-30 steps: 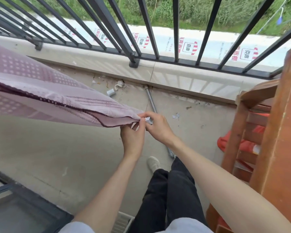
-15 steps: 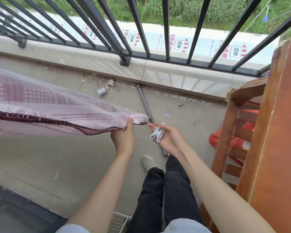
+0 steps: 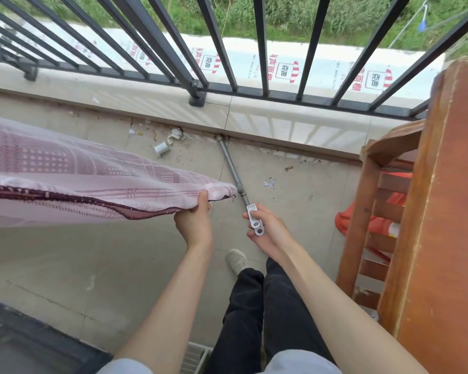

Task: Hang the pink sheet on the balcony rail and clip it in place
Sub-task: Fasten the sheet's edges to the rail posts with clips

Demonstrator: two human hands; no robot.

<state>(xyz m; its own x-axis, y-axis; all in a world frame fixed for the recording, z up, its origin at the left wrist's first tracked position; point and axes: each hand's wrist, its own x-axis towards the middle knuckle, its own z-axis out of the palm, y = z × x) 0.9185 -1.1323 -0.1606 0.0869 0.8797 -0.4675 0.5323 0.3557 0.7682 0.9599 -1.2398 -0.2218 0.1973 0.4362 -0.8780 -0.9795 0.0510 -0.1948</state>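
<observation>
The pink sheet (image 3: pixel 73 174), patterned with a dark maroon hem, stretches in from the left edge above the balcony floor. My left hand (image 3: pixel 193 221) grips its right end, thumb on top of the cloth. A little to the right, my right hand (image 3: pixel 268 229) holds a white plastic clip (image 3: pixel 255 220), which does not touch the sheet. The black balcony rail (image 3: pixel 197 63), with slanted bars, crosses the top of the view beyond both hands.
A reddish-brown wooden rack (image 3: pixel 441 211) fills the right side, with an orange object (image 3: pixel 373 220) behind its slats. A grey metal pipe (image 3: pixel 231 168) and small debris (image 3: pixel 161 149) lie on the concrete floor. My shoe (image 3: pixel 236 260) is below the hands.
My right hand has pulled away from the sheet's end with the clip and turned it in the palm. The left hand keeps its grip on the sheet.
</observation>
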